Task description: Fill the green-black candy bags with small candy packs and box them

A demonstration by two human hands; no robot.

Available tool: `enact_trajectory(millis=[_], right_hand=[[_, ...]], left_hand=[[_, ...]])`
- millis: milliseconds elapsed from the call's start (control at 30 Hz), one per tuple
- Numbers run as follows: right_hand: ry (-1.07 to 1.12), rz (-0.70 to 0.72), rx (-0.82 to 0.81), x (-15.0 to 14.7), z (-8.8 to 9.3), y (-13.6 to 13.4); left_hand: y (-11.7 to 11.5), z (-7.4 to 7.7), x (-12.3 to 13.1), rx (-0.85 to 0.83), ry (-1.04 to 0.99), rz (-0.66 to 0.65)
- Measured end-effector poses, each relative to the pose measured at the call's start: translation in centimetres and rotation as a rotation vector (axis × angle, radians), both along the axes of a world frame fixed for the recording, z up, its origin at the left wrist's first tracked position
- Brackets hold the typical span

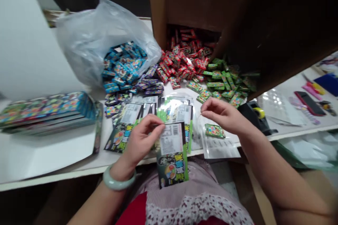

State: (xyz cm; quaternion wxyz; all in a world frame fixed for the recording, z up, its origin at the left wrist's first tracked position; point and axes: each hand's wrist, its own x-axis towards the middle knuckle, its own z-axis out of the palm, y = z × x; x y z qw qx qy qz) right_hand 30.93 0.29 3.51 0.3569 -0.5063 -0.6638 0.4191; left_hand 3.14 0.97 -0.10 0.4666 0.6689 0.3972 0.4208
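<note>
Between the thumb and fingers of my left hand is the top left corner of a flat black-and-green printed packet with a barcode, hanging over my lap. My right hand is closed in a pinch above a clear plastic bag; what the fingertips hold is too small to make out. One small green box lies at this bag, inside or on top I cannot tell. More printed packets are spread behind my left hand. Clear glossy bags lie partly over packets in the middle.
Small blue boxes spill from a plastic sack. Purple boxes, red boxes and green boxes are heaped by a tipped carton. A white display box stands left; a tape dispenser and phone lie right.
</note>
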Motion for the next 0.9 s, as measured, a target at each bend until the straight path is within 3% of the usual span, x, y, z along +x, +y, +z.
enact_trajectory(millis=[100,167,400,733,833,900], right_hand=[[-0.044,0.268,0.01,-5.3,4.0,1.3],[-0.113,0.355,-0.002,-7.5,4.8,2.2],[-0.289,0.419,-0.035,-9.2,3.3,4.0],[-0.324,0.428,-0.063,-9.6,2.9,4.5],[-0.253,0.403,-0.163,-9.3,2.0,5.0],[-0.157,0.434,-0.346,-9.2,0.9,5.4]], left_hand=[[-0.2,0.1,0.0,0.013,-0.039,-0.037],[-0.4,0.2,-0.2,0.011,-0.047,-0.048],[-0.2,0.0,-0.8,-0.001,-0.091,-0.05],[-0.1,-0.5,-0.2,0.046,-0.11,-0.008],[0.0,-0.6,-0.5,0.096,-0.082,-0.021],[0.0,-0.6,-0.7,0.138,-0.04,-0.033]])
